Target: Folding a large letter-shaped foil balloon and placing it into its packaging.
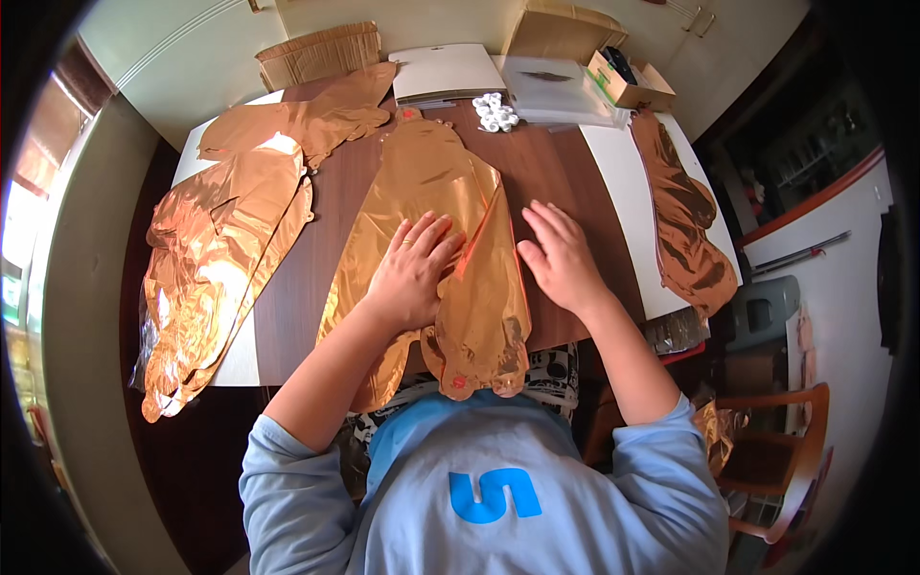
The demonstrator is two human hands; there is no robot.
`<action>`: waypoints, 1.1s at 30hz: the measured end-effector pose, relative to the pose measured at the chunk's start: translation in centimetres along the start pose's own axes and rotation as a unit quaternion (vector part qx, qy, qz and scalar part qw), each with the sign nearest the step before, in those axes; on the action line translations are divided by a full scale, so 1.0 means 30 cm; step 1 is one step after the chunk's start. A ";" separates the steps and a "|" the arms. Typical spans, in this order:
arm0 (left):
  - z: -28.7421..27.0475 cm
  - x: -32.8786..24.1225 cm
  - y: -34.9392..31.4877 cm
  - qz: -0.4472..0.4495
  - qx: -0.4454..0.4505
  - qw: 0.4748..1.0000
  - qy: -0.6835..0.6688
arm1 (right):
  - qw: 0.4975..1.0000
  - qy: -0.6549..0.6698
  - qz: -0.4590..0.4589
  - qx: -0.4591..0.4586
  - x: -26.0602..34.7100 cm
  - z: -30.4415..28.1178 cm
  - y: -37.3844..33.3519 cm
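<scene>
A flat, uninflated copper-gold foil balloon (412, 172) lies lengthwise in front of me, its near end hanging over the table edge toward my lap. Its right side is folded over, and an orange-red streak shows along the fold. My left hand (410, 273) rests on the middle of the foil with fingers spread, a ring on one of them. Just beyond the folded right edge is my right hand (563, 257), its fingers stretched out and holding nothing. Whether it touches the tabletop I cannot tell.
More flat foil balloons (225, 225) lie at the left, with another foil piece (297, 120) behind them. A folded foil strip (678, 211) lies at the right edge. White ribbon rolls (495, 113), a clear plastic box (561, 91) and a small carton (628, 81) stand at the back.
</scene>
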State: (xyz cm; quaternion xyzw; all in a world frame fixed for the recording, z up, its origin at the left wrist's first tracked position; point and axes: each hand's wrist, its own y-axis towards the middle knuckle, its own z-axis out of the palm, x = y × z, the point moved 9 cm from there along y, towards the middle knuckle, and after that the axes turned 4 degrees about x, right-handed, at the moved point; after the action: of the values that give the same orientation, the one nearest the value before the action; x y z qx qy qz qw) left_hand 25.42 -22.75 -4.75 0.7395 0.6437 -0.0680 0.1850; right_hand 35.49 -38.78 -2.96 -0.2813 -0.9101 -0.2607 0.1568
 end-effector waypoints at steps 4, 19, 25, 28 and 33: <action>-0.005 0.002 -0.004 0.001 0.004 1.000 0.010 | 0.981 -0.097 -0.014 0.165 0.068 0.145 0.014; -0.003 -0.015 -0.009 0.026 0.017 0.999 0.033 | 0.981 -0.055 -0.042 0.181 0.036 0.173 0.082; -0.007 -0.019 -0.012 0.024 0.028 0.998 0.049 | 0.970 -0.093 -0.015 0.226 0.038 0.199 0.106; -0.001 -0.028 -0.013 0.028 0.047 0.997 0.060 | 0.969 -0.088 -0.007 0.232 0.035 0.202 0.104; 0.011 -0.028 -0.028 0.036 0.052 0.995 0.078 | 0.966 -0.102 -0.002 0.239 0.034 0.210 0.099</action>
State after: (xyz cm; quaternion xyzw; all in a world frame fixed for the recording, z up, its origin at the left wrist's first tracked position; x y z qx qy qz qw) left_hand 24.51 -23.58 -4.93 0.7740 0.6245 -0.0373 0.0979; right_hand 35.58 -32.70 -6.51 -0.2590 -0.9577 -0.0058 0.1251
